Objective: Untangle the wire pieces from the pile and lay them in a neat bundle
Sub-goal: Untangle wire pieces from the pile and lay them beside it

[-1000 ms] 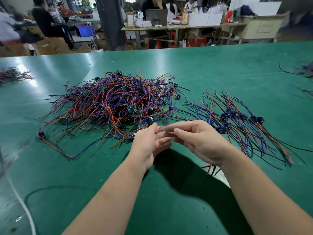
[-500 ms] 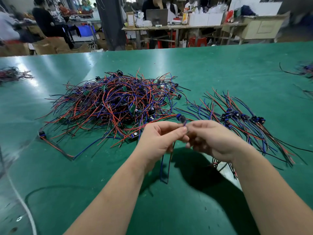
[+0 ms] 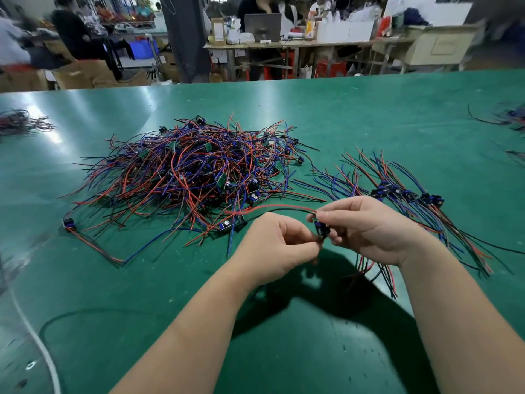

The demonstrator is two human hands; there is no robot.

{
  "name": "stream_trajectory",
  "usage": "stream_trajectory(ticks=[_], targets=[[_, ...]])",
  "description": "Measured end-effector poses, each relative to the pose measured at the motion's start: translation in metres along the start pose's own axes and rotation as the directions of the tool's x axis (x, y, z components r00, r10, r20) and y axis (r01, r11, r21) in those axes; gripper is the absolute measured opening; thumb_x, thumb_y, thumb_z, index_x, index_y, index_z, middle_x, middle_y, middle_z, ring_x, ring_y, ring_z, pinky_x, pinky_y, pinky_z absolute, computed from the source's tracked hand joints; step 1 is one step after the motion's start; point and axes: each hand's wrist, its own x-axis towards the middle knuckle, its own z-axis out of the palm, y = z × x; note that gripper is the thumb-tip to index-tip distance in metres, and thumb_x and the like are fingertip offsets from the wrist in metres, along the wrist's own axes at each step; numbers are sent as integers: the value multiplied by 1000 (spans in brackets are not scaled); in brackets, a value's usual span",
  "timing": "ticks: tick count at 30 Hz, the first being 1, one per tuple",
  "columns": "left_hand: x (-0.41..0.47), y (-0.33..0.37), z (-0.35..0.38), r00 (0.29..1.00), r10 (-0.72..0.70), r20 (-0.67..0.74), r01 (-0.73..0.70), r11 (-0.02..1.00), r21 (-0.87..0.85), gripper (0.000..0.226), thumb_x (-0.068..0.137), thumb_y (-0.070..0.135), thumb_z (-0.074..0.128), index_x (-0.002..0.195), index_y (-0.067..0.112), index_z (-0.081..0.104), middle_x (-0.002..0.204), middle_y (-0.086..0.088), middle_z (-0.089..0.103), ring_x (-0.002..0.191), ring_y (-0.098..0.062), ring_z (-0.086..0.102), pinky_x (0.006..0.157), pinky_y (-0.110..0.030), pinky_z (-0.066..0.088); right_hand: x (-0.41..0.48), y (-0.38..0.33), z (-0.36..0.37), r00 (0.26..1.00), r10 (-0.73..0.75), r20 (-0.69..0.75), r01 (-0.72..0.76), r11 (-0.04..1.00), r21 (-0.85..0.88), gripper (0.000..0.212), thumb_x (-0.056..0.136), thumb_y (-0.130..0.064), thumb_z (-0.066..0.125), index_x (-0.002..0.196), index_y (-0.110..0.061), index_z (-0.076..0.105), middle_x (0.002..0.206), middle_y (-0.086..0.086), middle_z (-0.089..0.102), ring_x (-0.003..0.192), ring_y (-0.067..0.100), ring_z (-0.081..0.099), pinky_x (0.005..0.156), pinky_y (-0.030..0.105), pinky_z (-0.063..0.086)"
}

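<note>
- My left hand (image 3: 272,245) and right hand (image 3: 369,231) pinch one wire piece (image 3: 322,230) between them, above a green table (image 3: 369,115).
- A tangled pile (image 3: 193,172) lies at left.
- A laid-out bundle (image 3: 403,194) lies at right, partly behind my right hand.

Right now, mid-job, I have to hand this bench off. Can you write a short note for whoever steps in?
Left hand: pinches the wire piece just below its blue module.
Right hand: pinches the same piece at the module, above the table.
Its red and black leads trail left toward the pile; cannot tell if they are free.
Done: a bundle lies right of the pile, modules roughly in a row.
Left: lay this piece on the bundle, then work through the large pile.
</note>
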Motion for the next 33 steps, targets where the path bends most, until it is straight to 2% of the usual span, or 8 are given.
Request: stream_trajectory(ticks=[4, 8, 11, 16, 22, 25, 29, 33], targets=[[-1, -1, 0, 998, -30, 57, 23, 993, 115, 17, 80, 6, 68, 67, 14, 74, 53, 5, 65, 45, -2, 44, 44, -15, 32, -5, -2, -13, 998, 47, 39, -44, 995, -85, 12, 56, -10, 73, 69, -8, 74, 68, 8, 65, 55, 10, 56, 50, 16, 43], [0, 1, -8, 993, -98, 68, 99, 995, -11, 6, 82, 7, 71, 77, 6, 74, 63, -1, 71, 57, -16, 50, 48, -16, 39, -4, -4, -13, 1000, 15, -6, -15, 999, 29, 9, 59, -5, 70, 64, -12, 72, 63, 5, 63, 51, 9, 56, 47, 15, 43], [-2, 1, -7, 990, -102, 97, 107, 994, -38, 8, 82, 10, 72, 76, 6, 73, 67, -5, 72, 55, -14, 54, 50, -18, 42, 0, -2, -5, 998, 6, -55, -1, 995, 97, 7, 60, -5, 69, 63, -11, 68, 61, 4, 62, 50, 9, 56, 46, 15, 44], [0, 5, -13, 983, -160, 86, 167, 982, -85, 24, 72, 38, 77, 77, 15, 76, 78, -11, 73, 70, -14, 65, 66, -25, 52, 5, 5, 3, 991, 18, -129, -15, 999, 28, 8, 66, -4, 71, 70, -5, 64, 57, 2, 62, 45, 6, 55, 42, 13, 43], [2, 2, -3, 972, -234, -30, 214, 931, -297, 10, 80, 7, 74, 70, 4, 71, 67, -15, 68, 60, -21, 63, 59, -25, 55, 10, 10, 9, 954, -69, -291, 49, 996, -76, 10, 77, -2, 72, 70, -4, 65, 56, 3, 61, 44, 8, 50, 41, 15, 37], [1, 4, -2, 977, -211, -4, 200, 932, -301, 14, 78, 3, 74, 65, 5, 69, 64, -14, 68, 53, -16, 63, 53, -22, 54, 11, 3, -1, 922, -66, -381, 116, 987, 110, 8, 79, -5, 69, 76, -1, 63, 58, 5, 61, 44, 7, 48, 39, 14, 36], [-6, 7, 4, 960, -185, 210, 225, 955, -190, 13, 80, 6, 73, 68, 5, 69, 60, -7, 69, 48, -9, 60, 49, -16, 47, 6, -7, -25, 867, 18, -498, 187, 914, 359, 12, 86, -9, 63, 74, -6, 63, 59, 1, 61, 43, 3, 51, 41, 10, 40], [-8, 10, 2, 951, -144, 273, 208, 952, -223, 20, 81, 4, 71, 64, 12, 68, 64, -6, 70, 53, -10, 65, 50, -17, 49, 6, -8, -27, 882, 67, -466, 222, 814, 537, 14, 89, -12, 61, 75, -8, 61, 66, 0, 60, 46, 2, 53, 41, 9, 41]])
